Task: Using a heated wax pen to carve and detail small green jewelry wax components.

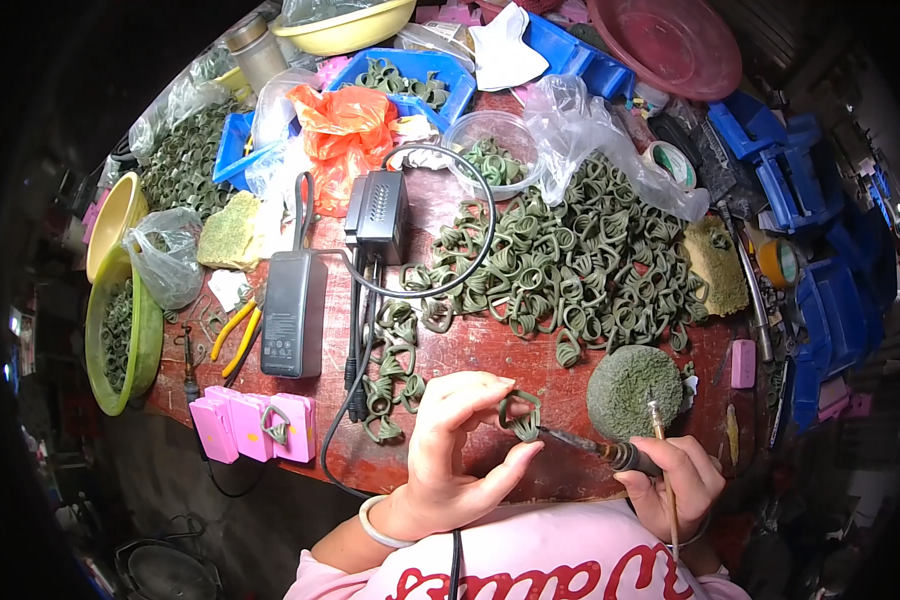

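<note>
My left hand (448,462) pinches a dark green wax ring (522,428) between thumb and fingertips, above the table's front edge. From the right, the thin metal tip of a wax pen (632,459) with a dark grip reaches to the ring's lower side. My right hand (685,490) closes round that pen and also keeps a slim brown stick with a pale tip (668,470) between its fingers. Just beyond the right hand lies a round green rough-textured pad (634,392). A loose line of similar rings (395,362) lies beyond my left hand.
A large heap of green rings (570,255) covers the middle right of the red table (470,350). Left stand a black adapter (292,315), a power box (378,215) with cables, yellow-handled pliers (235,333) and pink blocks (232,425). Blue bins (830,310) line the right.
</note>
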A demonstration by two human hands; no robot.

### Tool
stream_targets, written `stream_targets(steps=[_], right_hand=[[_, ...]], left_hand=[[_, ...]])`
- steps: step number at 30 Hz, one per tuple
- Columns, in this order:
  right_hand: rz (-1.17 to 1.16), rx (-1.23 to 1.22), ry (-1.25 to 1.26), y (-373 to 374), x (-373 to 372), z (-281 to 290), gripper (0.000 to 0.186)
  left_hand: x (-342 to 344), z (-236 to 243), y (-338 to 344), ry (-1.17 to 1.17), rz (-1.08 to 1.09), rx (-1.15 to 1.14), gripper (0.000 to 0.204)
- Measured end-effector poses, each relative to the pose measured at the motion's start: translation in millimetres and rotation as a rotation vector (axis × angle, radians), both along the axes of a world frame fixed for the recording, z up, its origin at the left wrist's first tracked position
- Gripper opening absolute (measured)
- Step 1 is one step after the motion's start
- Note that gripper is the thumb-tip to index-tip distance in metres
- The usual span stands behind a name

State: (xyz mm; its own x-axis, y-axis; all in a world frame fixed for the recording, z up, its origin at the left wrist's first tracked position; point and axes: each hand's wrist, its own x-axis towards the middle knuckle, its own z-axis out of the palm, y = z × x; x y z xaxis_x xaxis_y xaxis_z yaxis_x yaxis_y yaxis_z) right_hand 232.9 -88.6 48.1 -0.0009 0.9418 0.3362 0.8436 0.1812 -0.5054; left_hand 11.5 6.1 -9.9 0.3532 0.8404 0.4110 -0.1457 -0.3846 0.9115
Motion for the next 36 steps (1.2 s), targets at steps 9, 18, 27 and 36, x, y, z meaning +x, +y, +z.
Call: stream_targets(steps=[9,18,27,36], right_hand=[[0.002,-0.004,0.0,0,0,1,0.038],[-0.058,0.058,0.015,-10,2,5,0.039],[-0.054,0.026,0.05,-9,2,6,0.041],[-0.062,0.01,0.083,-7,0,5,0.039]], left_hand=[[1,1,0,0.018,0.006,-0.001,0.07],[-1,0,1,-0.018,-0.005,-0.048,0.069],[-24,-7,1,-0.262,-0.027,-0.713,0.05],[-20,-5,3,0.501,0.047,-0.117,0.02]])
